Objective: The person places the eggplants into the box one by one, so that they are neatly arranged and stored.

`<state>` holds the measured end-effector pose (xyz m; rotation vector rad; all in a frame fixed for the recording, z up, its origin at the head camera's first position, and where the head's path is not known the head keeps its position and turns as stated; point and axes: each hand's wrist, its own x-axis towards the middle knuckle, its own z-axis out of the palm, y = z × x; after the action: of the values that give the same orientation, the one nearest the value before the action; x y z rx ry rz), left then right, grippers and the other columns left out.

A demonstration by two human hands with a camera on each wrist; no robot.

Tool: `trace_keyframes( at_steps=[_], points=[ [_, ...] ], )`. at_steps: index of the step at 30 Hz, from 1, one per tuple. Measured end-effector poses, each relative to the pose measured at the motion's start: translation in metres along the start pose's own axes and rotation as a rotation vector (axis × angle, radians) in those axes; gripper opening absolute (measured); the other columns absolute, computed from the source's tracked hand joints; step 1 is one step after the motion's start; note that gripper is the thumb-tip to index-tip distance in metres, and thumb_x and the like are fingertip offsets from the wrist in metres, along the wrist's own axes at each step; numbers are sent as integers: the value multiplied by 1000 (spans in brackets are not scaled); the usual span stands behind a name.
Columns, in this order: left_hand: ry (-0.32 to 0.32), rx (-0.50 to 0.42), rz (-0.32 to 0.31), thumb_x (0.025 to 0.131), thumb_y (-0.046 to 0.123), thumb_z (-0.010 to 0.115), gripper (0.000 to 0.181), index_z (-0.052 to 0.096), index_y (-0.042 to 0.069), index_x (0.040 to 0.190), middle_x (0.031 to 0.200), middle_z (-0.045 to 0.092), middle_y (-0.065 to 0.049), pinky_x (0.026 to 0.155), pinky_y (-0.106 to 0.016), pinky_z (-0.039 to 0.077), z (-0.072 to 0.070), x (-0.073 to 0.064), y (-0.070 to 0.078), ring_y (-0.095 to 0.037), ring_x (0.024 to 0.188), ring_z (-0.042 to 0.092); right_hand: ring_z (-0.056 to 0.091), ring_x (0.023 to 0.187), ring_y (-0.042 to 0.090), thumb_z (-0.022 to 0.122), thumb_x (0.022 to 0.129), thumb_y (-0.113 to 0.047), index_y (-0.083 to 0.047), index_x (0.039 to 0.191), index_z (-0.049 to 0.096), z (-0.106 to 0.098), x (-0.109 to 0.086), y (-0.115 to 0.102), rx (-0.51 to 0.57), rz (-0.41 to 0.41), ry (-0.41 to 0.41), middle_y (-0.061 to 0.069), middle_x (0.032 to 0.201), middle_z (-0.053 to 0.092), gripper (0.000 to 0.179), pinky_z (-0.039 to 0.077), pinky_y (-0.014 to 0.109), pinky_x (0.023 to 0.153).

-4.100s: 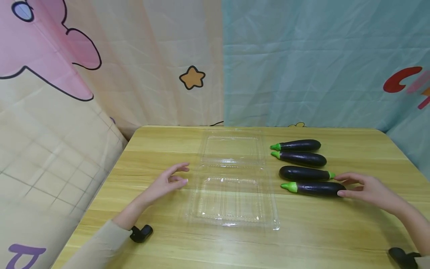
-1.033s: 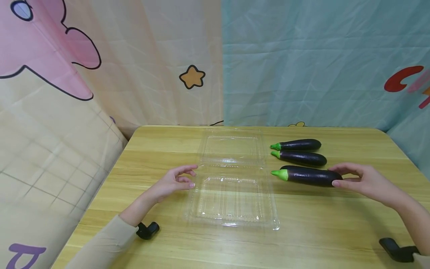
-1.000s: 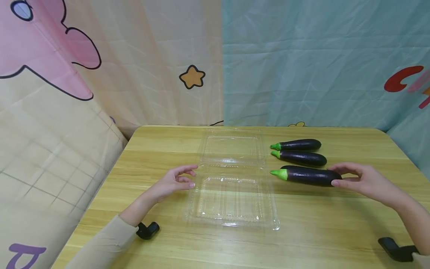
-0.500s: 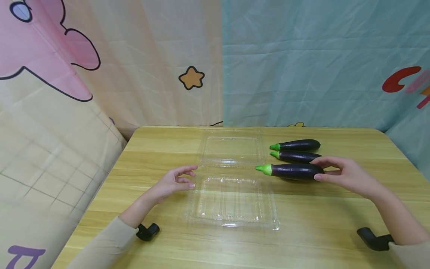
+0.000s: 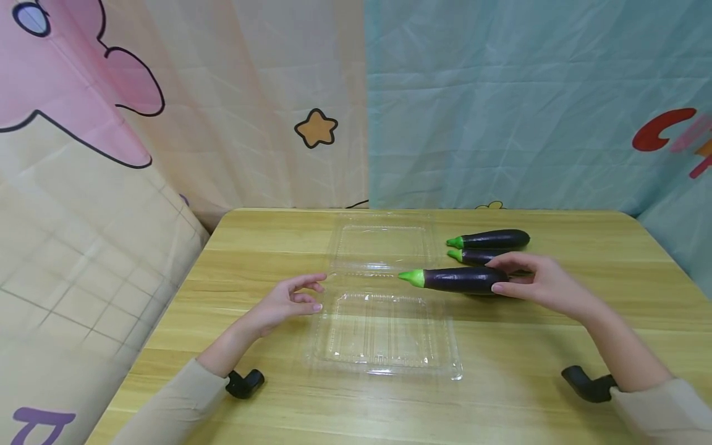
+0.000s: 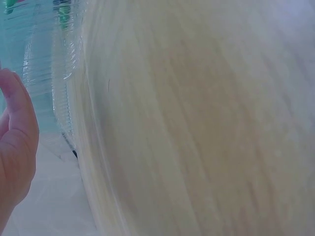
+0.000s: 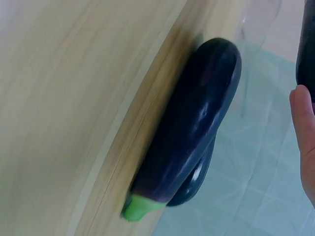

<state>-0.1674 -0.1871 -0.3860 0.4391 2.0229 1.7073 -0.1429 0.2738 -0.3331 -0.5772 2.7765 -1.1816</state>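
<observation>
My right hand (image 5: pixel 525 281) pinches an eggplant (image 5: pixel 453 280) by its blunt end, thumb on the near side. The green stem points left, overlapping the right part of the clear plastic clamshell box (image 5: pixel 384 371). In the right wrist view, part of this held eggplant (image 7: pixel 307 54) and my fingers show at the right edge. My left hand (image 5: pixel 283 306), fingers loosely bent and holding nothing, hovers at the box's left edge. In the left wrist view the left hand (image 6: pixel 17 142) appears beside the clear box wall (image 6: pixel 61 64). The box lies open, lid (image 5: pixel 384 244) flat toward the back.
Two eggplants lie at the back right, a far one (image 5: pixel 497 239) and a nearer one (image 5: pixel 481 256) partly behind my right hand. Another eggplant (image 7: pixel 189 123), green stem down in the right wrist view, rests on the wooden table (image 5: pixel 267 241). A printed curtain (image 5: pixel 478 111) hangs behind.
The right hand has lifted the nearest eggplant from the row and carried it left toward the box. The left hand moved slightly right to the box's edge, then stayed there.
</observation>
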Motion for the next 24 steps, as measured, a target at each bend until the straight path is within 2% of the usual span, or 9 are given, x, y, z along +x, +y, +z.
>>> trace_keyframes(
  at_steps=[4, 14, 24],
  points=[
    [1, -5, 0, 83, 7, 69, 68, 34, -3, 140, 126, 41, -26, 81, -25, 50, -1, 0, 0, -18, 92, 56, 51, 99, -3, 69, 85, -21, -9, 116, 61, 6, 6, -2, 18, -32, -2, 7, 114, 59, 34, 50, 19, 79],
    [5, 4, -3, 83, 8, 69, 68, 35, -3, 140, 126, 41, -26, 80, -25, 50, -1, 0, -1, -18, 92, 56, 51, 103, -3, 72, 82, -21, -5, 116, 60, 23, 20, -14, 130, -15, -39, 12, 118, 58, 39, 50, 21, 82],
    [7, -8, -15, 83, 7, 69, 68, 34, -3, 141, 127, 40, -26, 81, -25, 50, 0, 0, 1, -18, 93, 55, 54, 102, 12, 72, 82, -20, -5, 116, 60, 41, 35, -20, 191, -54, -63, 9, 113, 59, 39, 52, 27, 81]
  ],
)
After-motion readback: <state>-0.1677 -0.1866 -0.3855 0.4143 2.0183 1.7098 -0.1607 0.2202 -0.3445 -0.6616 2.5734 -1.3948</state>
